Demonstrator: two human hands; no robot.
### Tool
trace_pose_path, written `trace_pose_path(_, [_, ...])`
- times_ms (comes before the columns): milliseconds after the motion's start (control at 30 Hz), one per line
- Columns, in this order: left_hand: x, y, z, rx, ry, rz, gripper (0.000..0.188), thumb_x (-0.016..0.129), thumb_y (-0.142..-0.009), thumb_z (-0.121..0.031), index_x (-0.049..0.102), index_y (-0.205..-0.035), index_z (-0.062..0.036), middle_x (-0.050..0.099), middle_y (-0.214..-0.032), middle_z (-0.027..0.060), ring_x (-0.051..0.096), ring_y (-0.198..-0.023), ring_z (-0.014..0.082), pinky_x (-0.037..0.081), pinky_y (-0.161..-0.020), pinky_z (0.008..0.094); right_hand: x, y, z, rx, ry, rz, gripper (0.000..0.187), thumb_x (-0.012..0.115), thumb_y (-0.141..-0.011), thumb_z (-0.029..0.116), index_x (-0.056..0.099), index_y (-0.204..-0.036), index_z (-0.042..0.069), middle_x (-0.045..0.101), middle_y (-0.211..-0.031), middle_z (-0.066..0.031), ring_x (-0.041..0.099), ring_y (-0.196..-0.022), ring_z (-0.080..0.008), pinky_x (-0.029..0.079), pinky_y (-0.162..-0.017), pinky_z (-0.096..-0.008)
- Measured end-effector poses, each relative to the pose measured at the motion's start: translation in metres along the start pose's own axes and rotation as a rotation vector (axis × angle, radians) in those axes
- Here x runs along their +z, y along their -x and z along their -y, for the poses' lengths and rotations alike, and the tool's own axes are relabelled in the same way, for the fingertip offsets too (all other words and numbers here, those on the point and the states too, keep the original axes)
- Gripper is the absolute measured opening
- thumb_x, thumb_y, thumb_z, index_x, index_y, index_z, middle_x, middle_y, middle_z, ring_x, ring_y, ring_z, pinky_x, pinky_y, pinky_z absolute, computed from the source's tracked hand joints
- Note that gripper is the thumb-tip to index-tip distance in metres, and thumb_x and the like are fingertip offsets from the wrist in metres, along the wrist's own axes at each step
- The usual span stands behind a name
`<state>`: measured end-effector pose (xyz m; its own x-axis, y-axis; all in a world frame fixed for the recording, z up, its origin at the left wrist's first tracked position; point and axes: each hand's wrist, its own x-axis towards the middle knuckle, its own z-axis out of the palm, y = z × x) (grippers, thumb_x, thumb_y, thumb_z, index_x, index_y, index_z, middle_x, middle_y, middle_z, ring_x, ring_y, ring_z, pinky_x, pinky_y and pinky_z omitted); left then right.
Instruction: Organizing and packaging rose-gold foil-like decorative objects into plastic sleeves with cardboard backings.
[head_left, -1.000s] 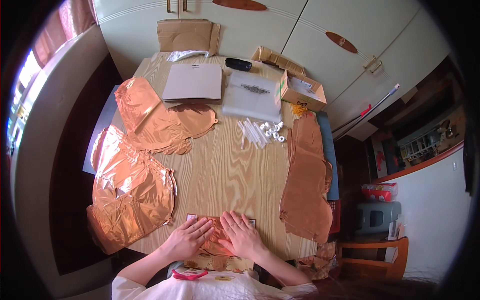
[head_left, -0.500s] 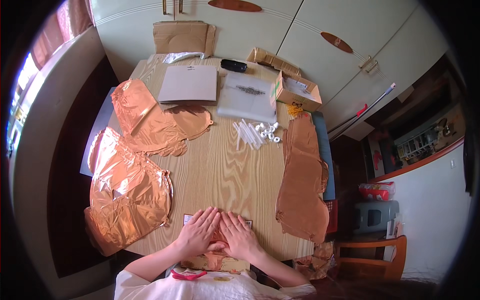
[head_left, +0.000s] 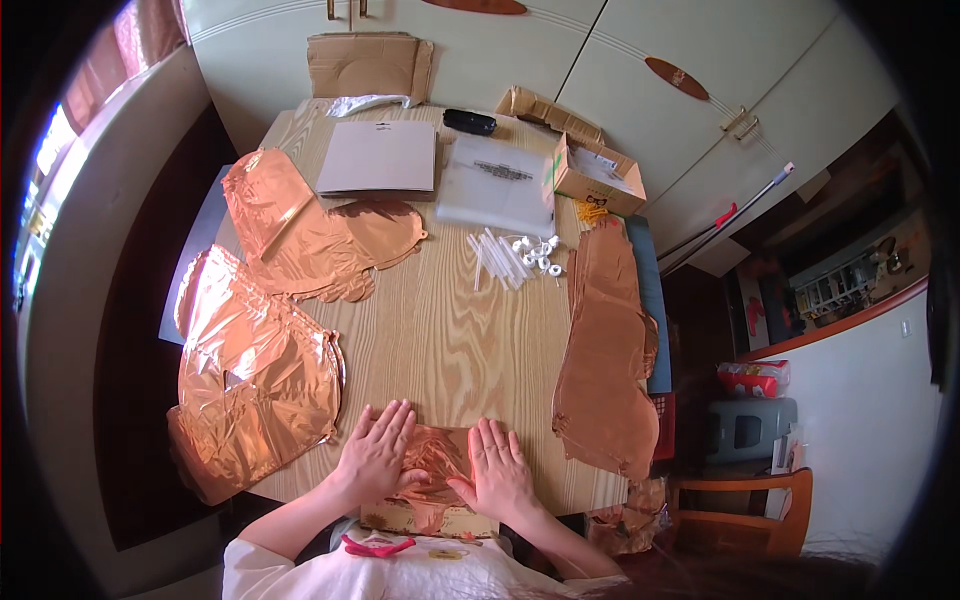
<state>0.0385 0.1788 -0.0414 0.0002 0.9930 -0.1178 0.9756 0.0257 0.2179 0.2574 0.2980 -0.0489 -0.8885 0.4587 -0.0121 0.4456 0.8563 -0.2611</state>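
At the near edge of the table, a folded copper-coloured foil balloon point(head_left: 438, 452) lies over a flat printed card or box point(head_left: 385, 518), partly covered by my hands. My left hand point(head_left: 378, 458) rests flat on its left side with the fingers stretched out. On its right side my right hand point(head_left: 499, 472) also lies flat, fingers extended and thumb pointing inward. Neither hand grips anything. Large crinkled foil balloons point(head_left: 255, 370) spread along the left of the table, and a stack of flat copper foil balloons point(head_left: 606, 360) lies along the right.
Clear straws point(head_left: 498, 260) and small white plastic pieces point(head_left: 540, 250) lie mid-table. Behind them are a transparent plastic bag point(head_left: 495, 190), a pale flat packet point(head_left: 378, 160), a black tray point(head_left: 469, 122) and an open cardboard box point(head_left: 598, 172). A wooden chair point(head_left: 800, 510) stands at right.
My hands have slid apart from the middle, left hand leftward and right hand rightward, exposing more of the foil between them.
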Motion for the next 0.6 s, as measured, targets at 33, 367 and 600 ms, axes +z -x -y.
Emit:
trace_pose_path(33, [-0.001,0.002,0.001,-0.018,0.012,0.009,0.096,0.04,-0.09,-0.068,0.027,-0.146,0.0083,0.027,-0.154,0.024,0.021,-0.146,0.0346,0.012,-0.117,0.0543,-0.001,0.001,0.0,0.005,0.006,0.004,0.09,0.049,-0.091,0.059,0.026,-0.147,-0.008,0.025,-0.154,-0.0253,0.022,-0.145,-0.0365,0.016,-0.117,-0.0531])
trace_pose_path(367, [-0.002,0.006,0.002,-0.11,-0.055,-0.089,0.092,0.04,-0.09,-0.067,0.032,-0.145,0.007,0.03,-0.153,0.0217,0.023,-0.146,0.033,0.014,-0.117,0.052,0.001,0.005,-0.002,0.013,0.013,-0.051,0.093,0.051,-0.089,0.061,0.026,-0.147,-0.006,0.026,-0.154,-0.0245,0.021,-0.146,-0.0355,0.015,-0.116,-0.0556])
trace_pose_path(600, [-0.008,-0.029,-0.027,0.114,0.021,-0.153,0.09,0.041,-0.089,-0.07,0.037,-0.145,0.0,0.037,-0.152,0.014,0.029,-0.143,0.03,0.019,-0.116,0.0533,-0.001,0.004,0.0,0.01,-0.002,-0.05,0.087,0.056,-0.088,0.055,0.03,-0.146,-0.005,0.028,-0.153,-0.0219,0.024,-0.145,-0.0339,0.017,-0.116,-0.0562])
